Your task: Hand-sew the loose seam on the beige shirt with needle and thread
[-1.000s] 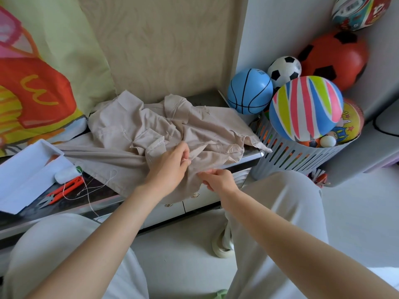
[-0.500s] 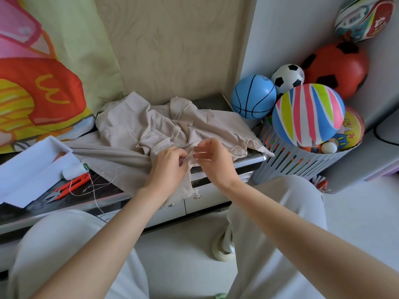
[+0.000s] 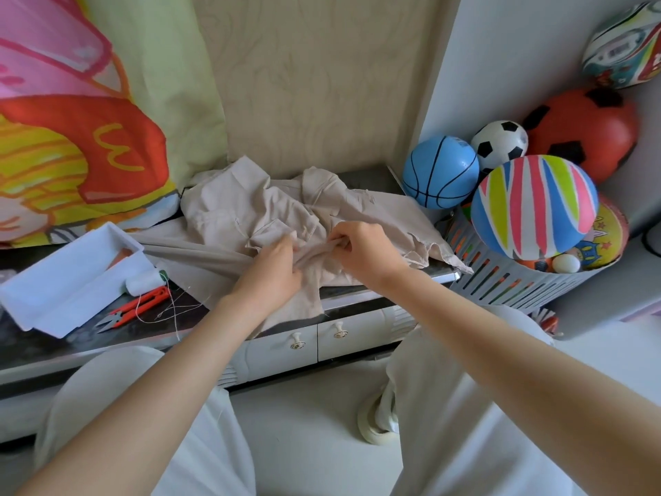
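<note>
The beige shirt (image 3: pixel 229 209) lies crumpled on the dark top of a low cabinet, one flap hanging over the front edge. My left hand (image 3: pixel 273 268) grips a fold of the shirt near the front edge. My right hand (image 3: pixel 361 248) pinches the same bunched fold from the right, fingers curled into the cloth. A white spool of thread (image 3: pixel 143 282) lies left of the shirt, with loose thread (image 3: pixel 175 309) trailing across the cabinet top. The needle cannot be made out.
Orange thread snips (image 3: pixel 134 309) lie beside a white open box (image 3: pixel 68 281) on the cabinet's left. A slatted basket (image 3: pixel 515 284) full of balls stands to the right. Two small drawers with knobs (image 3: pixel 297 340) face my knees below.
My right hand rose from the cabinet's front edge to the shirt and took hold of the fold beside my left hand. The view has moved closer.
</note>
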### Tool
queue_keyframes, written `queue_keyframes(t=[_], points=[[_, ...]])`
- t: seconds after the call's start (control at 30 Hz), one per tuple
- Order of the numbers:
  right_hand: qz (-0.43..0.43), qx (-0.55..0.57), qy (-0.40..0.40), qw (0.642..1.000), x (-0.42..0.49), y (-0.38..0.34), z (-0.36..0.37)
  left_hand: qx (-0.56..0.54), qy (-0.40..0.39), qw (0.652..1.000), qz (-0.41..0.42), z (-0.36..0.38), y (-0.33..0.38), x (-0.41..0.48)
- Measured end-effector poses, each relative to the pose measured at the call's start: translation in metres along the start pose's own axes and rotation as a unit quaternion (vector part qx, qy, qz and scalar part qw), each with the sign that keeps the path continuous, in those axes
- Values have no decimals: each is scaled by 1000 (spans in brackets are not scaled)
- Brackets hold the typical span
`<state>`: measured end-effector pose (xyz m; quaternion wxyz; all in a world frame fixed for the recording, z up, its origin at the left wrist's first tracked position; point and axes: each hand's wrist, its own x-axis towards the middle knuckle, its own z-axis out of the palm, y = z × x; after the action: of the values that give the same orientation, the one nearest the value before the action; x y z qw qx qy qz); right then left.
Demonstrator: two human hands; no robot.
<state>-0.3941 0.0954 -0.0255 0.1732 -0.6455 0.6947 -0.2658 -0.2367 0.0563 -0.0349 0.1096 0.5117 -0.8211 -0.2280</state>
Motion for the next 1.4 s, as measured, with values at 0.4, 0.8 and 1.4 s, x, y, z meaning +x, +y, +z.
queue_keyframes(t=[0.4, 0.8, 1.4], points=[[76, -59, -82, 992, 26, 16, 5, -138, 30, 990, -32, -21, -29, 16], [-148, -84, -142, 975, 21, 15, 18, -269, 112, 950, -113, 8, -36, 21], [53, -148, -181, 971, 47, 13, 31, -254, 1, 965, -70, 7, -43, 8]])
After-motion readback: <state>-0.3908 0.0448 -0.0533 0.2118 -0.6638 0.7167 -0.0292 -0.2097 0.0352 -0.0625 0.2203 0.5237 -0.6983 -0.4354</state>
